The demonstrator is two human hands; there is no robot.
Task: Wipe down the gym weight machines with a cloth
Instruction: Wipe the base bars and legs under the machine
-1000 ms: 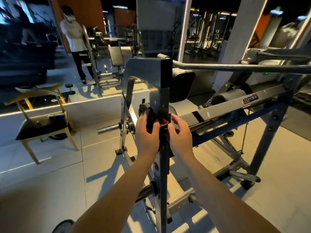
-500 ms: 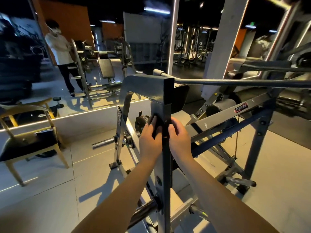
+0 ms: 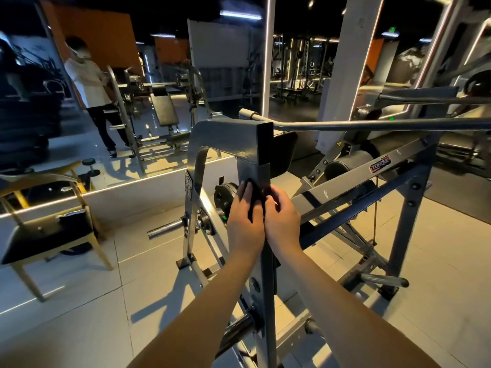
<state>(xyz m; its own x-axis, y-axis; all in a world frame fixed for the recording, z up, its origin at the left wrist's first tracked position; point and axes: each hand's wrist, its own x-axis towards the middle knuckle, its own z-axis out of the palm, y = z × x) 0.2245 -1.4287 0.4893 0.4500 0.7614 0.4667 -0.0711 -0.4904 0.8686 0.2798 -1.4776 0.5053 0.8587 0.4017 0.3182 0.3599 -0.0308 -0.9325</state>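
A grey steel weight machine stands in front of me, its upright post (image 3: 265,274) running down the middle of the view. A dark cloth (image 3: 255,199) is wrapped round the post just below the black-capped top. My left hand (image 3: 244,221) holds the cloth against the post's left side, fingers pointing up. On the right side, my right hand (image 3: 281,219) grips the cloth with curled fingers. Most of the cloth is hidden under both hands.
A long steel bar (image 3: 372,124) runs right from the post's top. The slanted frame with black roller pads (image 3: 348,166) fills the right. A wooden chair (image 3: 47,235) stands at left before a mirror wall (image 3: 106,88) that reflects a person. Tiled floor (image 3: 79,301) lies at lower left.
Both hands have slid the cloth upward along the post, closer to its top. The view has tilted and shifted so the chair sits farther left.
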